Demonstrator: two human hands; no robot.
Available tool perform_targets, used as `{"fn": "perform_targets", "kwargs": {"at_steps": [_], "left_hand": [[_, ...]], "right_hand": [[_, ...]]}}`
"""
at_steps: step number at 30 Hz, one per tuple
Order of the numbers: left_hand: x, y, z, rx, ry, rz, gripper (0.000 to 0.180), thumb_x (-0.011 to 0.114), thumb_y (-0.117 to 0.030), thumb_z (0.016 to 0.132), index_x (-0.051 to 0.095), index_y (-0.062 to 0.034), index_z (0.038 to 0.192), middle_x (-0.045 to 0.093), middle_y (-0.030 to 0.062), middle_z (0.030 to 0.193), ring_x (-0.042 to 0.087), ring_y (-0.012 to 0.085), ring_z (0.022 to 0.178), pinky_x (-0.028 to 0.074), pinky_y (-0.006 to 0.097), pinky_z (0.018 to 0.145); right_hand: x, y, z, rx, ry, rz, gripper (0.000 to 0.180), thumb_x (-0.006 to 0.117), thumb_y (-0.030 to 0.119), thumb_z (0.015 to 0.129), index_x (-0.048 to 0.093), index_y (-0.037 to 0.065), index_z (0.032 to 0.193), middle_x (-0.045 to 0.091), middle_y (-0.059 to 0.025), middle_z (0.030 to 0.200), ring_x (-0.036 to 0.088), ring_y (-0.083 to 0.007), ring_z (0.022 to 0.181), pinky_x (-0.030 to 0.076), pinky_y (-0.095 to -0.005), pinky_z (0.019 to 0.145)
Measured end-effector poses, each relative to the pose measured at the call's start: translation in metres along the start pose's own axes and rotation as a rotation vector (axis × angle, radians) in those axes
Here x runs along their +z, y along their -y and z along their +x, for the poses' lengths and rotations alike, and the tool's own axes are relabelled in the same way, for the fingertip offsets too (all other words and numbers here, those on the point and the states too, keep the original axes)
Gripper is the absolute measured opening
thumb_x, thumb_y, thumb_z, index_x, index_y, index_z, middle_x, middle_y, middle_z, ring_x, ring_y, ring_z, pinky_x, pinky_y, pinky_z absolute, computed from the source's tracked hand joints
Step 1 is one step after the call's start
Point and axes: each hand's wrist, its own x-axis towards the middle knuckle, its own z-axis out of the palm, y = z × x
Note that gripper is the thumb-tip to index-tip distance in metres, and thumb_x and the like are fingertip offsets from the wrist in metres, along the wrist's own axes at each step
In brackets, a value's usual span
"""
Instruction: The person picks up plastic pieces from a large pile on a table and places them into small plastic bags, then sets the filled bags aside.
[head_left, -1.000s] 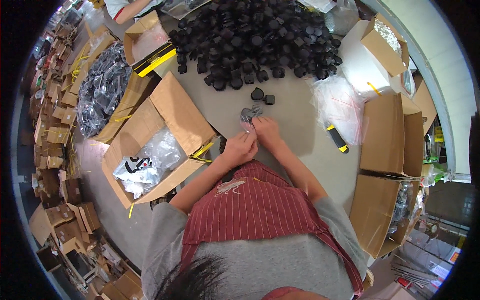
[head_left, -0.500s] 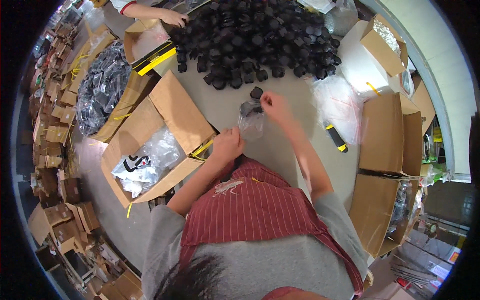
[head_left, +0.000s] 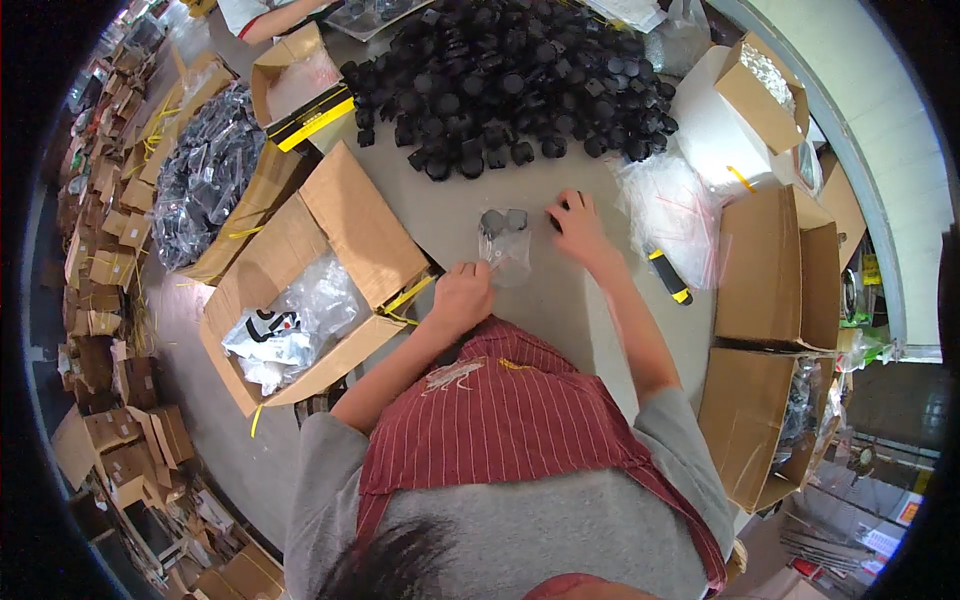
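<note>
A clear plastic bag [head_left: 508,262] lies on the grey table in front of me, with two small black plastic parts [head_left: 492,222] side by side at its far end. My left hand [head_left: 463,296] is closed on the bag's near-left edge. To the right of the bag, my right hand [head_left: 582,232] curls its fingers around a black plastic part [head_left: 556,222], mostly covered by them. Beyond both hands rises a large heap of similar black parts [head_left: 520,85].
An opened carton [head_left: 350,225] with plastic bags stands at left, beside a box of bagged black parts [head_left: 205,175]. Right are a yellow-black utility knife [head_left: 670,277], clear bags [head_left: 665,195] and cartons [head_left: 765,270]. Another person's arm [head_left: 285,20] reaches in at the far left.
My right hand has moved right, away from the bag. The loose black part beyond the bag now sits beside the other at its far end. The other person's hand has drawn back from the heap.
</note>
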Motion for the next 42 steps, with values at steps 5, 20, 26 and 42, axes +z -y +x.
{"fn": "perform_targets", "kwargs": {"at_steps": [5, 20, 26, 42], "left_hand": [[-0.002, -0.005, 0.011, 0.010, 0.004, 0.002, 0.014, 0.061, -0.017, 0.086, 0.053, -0.0056, 0.087, 0.064, 0.0117, 0.076, 0.064, 0.0298, 0.073, 0.053, 0.042, 0.058], [0.012, -0.030, 0.025, -0.023, 0.041, -0.223, 0.016, 0.062, -0.020, 0.086, 0.055, -0.0048, 0.085, 0.060, 0.0152, 0.060, 0.063, 0.0347, 0.060, 0.050, 0.048, 0.054], [0.015, -0.027, 0.020, -0.091, 0.074, -0.270, 0.018, 0.062, -0.022, 0.087, 0.056, -0.0052, 0.087, 0.061, 0.0143, 0.061, 0.064, 0.0343, 0.060, 0.050, 0.046, 0.054], [0.009, -0.031, 0.039, 0.102, -0.087, -0.087, 0.017, 0.065, -0.022, 0.087, 0.053, -0.0091, 0.086, 0.061, 0.0081, 0.068, 0.063, 0.0281, 0.064, 0.051, 0.040, 0.052]], "right_hand": [[-0.010, -0.010, -0.055, -0.058, -0.037, 0.173, 0.061, 0.073, 0.000, 0.066, 0.060, 0.011, 0.124, 0.056, -0.0137, 0.124, 0.046, -0.0389, 0.119, 0.040, -0.0441, 0.105], [-0.003, 0.034, -0.104, 0.676, 0.232, 1.341, 0.028, 0.060, 0.026, 0.096, 0.067, 0.001, 0.107, 0.069, 0.0007, 0.094, 0.063, -0.0099, 0.087, 0.049, -0.0273, 0.078], [-0.017, 0.052, -0.108, 0.349, 0.066, 0.967, 0.040, 0.063, 0.026, 0.094, 0.060, 0.000, 0.124, 0.068, -0.0123, 0.105, 0.064, -0.0291, 0.096, 0.050, -0.0365, 0.086], [0.008, 0.065, -0.133, 0.514, -0.056, 0.345, 0.062, 0.074, 0.033, 0.080, 0.048, 0.003, 0.128, 0.062, -0.0214, 0.110, 0.062, -0.0410, 0.098, 0.052, -0.0461, 0.082]]}}
